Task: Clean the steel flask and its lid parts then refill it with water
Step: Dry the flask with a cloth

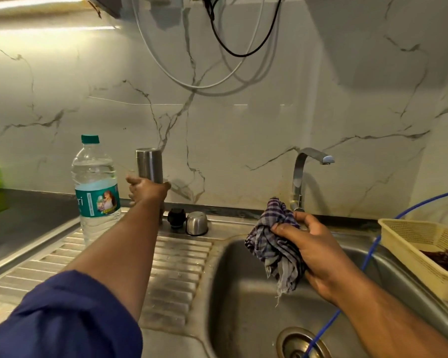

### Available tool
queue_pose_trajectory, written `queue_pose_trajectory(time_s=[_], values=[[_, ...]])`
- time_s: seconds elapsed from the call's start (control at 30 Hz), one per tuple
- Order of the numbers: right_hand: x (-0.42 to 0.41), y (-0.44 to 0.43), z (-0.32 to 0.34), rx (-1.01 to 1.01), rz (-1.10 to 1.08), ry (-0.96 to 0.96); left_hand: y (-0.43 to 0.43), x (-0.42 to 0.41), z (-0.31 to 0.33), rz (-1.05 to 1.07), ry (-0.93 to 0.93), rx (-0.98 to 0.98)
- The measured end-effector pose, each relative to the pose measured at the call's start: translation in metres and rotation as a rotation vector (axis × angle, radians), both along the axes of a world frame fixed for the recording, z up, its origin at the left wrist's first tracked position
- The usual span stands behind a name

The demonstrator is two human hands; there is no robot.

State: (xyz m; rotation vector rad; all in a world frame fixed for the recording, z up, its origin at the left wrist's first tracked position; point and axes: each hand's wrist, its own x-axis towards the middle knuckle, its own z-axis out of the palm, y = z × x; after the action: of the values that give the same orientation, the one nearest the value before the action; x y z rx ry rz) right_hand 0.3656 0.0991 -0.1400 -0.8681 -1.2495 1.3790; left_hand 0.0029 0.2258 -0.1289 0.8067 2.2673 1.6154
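Blue sleeve (62, 319) lower left, left arm at full reach. Of the hands, left hand (146, 190) wraps round steel flask (149, 164) mid-body. Flask stands upright at back of drainboard (176, 267), just right of water bottle (96, 187). Right hand (313, 244) clutches bunched checked cloth (274, 249) over sink basin (243, 293), well apart from flask. Black stopper (176, 218) and steel cup lid (197, 223) sit just beside flask, untouched. Probably wipe-down stage; refill not begun. Next move: bring cloth and flask together. Bottle capped, needs opening.
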Motion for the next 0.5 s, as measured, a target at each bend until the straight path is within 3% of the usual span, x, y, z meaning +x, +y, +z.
queue_pose_trajectory(time_s=[0.17,0.37,0.5], values=[[0.000,0.003,-0.002,0.014,-0.016,0.003,0.002,-0.006,-0.007,-0.010,0.004,0.055],[-0.002,0.001,0.001,0.033,-0.042,0.057,-0.015,0.021,0.019,-0.089,0.182,0.307],[0.003,0.005,0.006,-0.003,-0.097,0.156,-0.056,0.074,0.049,-0.303,0.130,0.429]])
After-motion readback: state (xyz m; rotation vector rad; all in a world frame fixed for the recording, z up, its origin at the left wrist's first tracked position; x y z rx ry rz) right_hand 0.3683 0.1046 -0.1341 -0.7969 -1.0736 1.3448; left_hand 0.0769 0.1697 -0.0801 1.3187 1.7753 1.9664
